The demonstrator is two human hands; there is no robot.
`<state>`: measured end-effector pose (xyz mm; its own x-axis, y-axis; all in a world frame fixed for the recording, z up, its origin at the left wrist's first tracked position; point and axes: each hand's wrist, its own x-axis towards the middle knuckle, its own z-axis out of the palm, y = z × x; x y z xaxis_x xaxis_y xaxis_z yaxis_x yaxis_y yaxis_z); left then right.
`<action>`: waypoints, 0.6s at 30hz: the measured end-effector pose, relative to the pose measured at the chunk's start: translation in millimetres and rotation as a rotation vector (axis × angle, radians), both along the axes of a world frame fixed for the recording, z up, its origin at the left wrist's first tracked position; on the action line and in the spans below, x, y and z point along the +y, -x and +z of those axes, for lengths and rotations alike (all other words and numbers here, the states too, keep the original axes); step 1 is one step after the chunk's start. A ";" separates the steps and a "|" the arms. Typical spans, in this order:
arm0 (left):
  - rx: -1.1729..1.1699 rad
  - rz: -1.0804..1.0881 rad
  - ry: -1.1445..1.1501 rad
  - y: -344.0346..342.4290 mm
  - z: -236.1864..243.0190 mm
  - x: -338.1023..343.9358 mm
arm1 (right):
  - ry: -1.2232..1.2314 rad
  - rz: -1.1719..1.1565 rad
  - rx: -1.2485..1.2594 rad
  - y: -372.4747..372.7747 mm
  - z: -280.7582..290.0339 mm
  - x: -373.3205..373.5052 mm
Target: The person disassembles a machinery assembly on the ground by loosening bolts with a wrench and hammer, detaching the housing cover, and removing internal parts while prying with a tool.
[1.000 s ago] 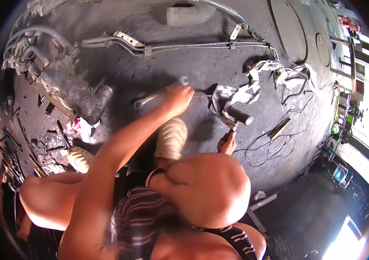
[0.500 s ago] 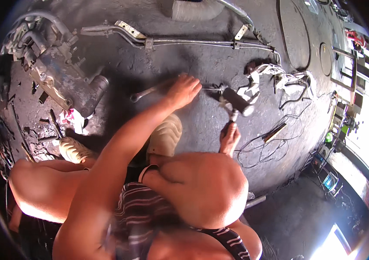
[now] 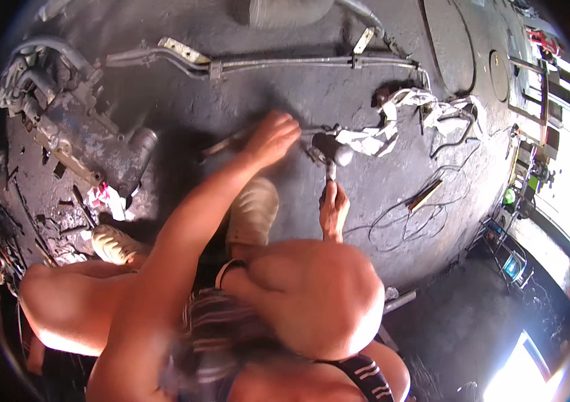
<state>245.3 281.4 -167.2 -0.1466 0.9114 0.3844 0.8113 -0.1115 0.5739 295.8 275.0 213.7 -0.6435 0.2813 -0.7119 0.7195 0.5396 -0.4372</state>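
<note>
My left hand (image 3: 273,137) is closed around what looks like a thin metal rod (image 3: 310,132), pointing right toward the hammer's head. A long wrench (image 3: 221,146) lies behind it, partly hidden by the hand. My right hand (image 3: 332,211) grips the handle of a hammer (image 3: 332,151), whose thick cylindrical head is over small dark metal parts, blurred and partly covered by it. Just right of the head lies crumpled pale wrapping (image 3: 375,141). My boot (image 3: 251,211) is below my left hand.
A grimy engine assembly (image 3: 84,144) lies at the left, with scattered tools (image 3: 43,234) below it. Metal tubes with brackets (image 3: 278,63) lie beyond my hands. At right are a loose cable (image 3: 405,228), a bent hose (image 3: 452,142) and a metal frame (image 3: 543,94).
The hammer has swung from right to left, its head now nearer my left hand, after being raised half a second ago. My left hand has shifted slightly, staying closed.
</note>
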 end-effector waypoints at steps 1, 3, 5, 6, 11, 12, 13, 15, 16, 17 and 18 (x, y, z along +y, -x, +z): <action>-0.004 0.000 0.002 0.2 -0.9 -1.3 | 0.012 -0.004 -0.012 -0.8 2.9 -3.1; 0.038 0.017 0.007 2.4 -3.0 -2.3 | 0.012 -0.005 -0.005 2.2 3.2 -2.6; 0.026 0.036 -0.003 2.9 1.4 3.1 | 0.004 -0.012 -0.003 2.6 2.7 -1.9; 0.016 0.022 0.017 1.1 5.2 3.4 | 0.006 -0.024 -0.005 1.4 3.3 -2.7; -0.004 0.051 -0.088 -0.7 11.0 4.4 | -0.012 -0.023 0.001 0.8 6.4 -6.3; -0.034 0.041 -0.063 -1.0 11.3 2.5 | -0.015 -0.016 0.000 0.9 5.9 -6.2; -0.058 0.037 -0.044 1.7 10.7 3.6 | -0.019 -0.005 0.010 1.2 3.7 -4.5; -0.075 -0.033 0.076 9.6 8.2 2.7 | -0.019 -0.008 0.016 0.8 3.7 -8.0; -0.084 -0.017 0.050 8.8 8.4 5.3 | -0.022 -0.008 0.010 1.3 6.0 -8.6; -0.093 0.000 0.025 5.9 8.7 5.3 | -0.030 -0.002 0.010 3.5 7.1 -7.3; -0.055 -0.021 0.087 1.8 9.1 0.5 | -0.025 -0.010 0.008 2.8 8.9 -10.1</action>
